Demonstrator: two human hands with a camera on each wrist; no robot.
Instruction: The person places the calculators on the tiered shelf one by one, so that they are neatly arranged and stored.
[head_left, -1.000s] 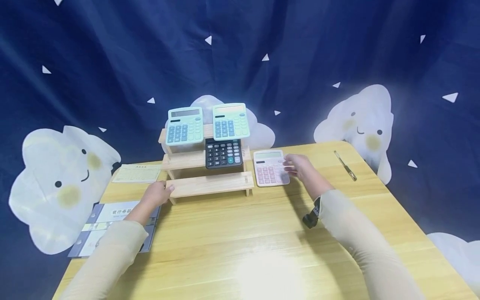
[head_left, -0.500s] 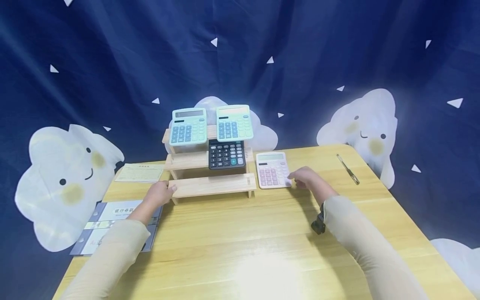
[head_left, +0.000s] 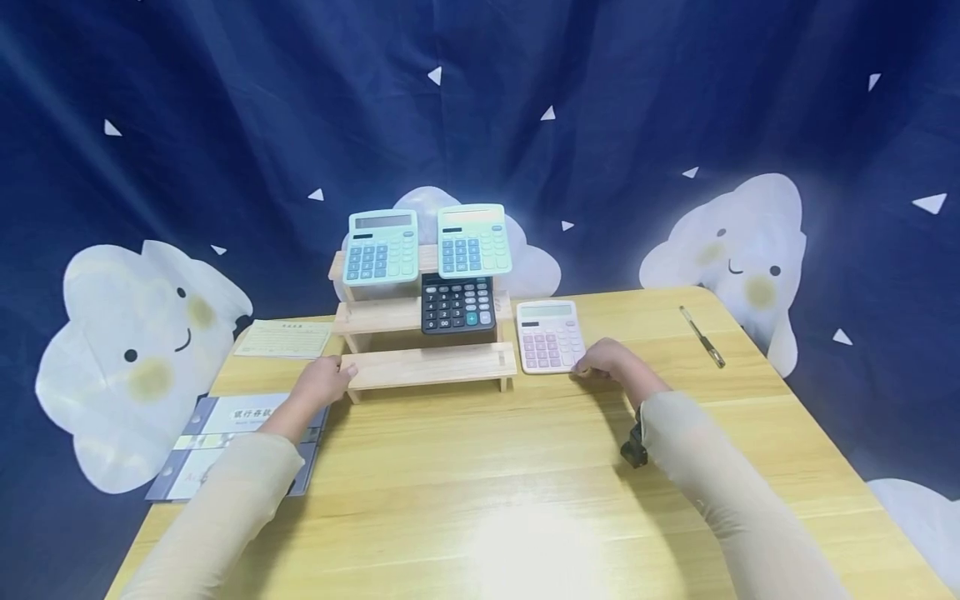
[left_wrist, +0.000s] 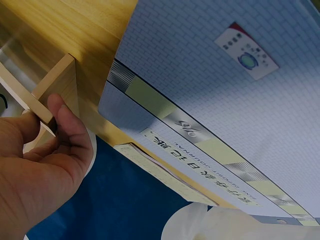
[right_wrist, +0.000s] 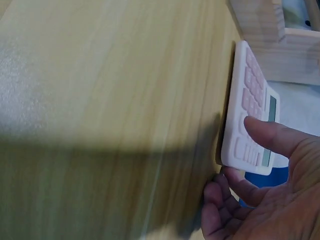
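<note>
My left hand [head_left: 321, 382] grips the left end of the lowest shelf on a three-step wooden stand [head_left: 431, 367]; the left wrist view has thumb and fingers on either side of the board [left_wrist: 31, 102]. To the stand's right, a pink calculator [head_left: 550, 337] lies face up on the table. At its near right corner is my right hand [head_left: 609, 360], pinching it with the thumb [right_wrist: 267, 134] over the keys and the forefinger at the edge. Two mint calculators, a left one [head_left: 381, 247] and a right one [head_left: 474, 240], stand on the top step. A black calculator [head_left: 458, 307] rests on the middle step.
A pale paper form pad [head_left: 283, 339] and a grey-blue journal book [head_left: 217, 446] lie at the table's left, the book partly under the left forearm. A pen [head_left: 702, 337] lies far right. Behind the table [head_left: 450, 483] hangs a dark blue curtain [head_left: 600, 125].
My right hand has slid from the pink calculator's right side down to its near right corner. The left hand keeps its grip on the stand. The head view has shifted slightly.
</note>
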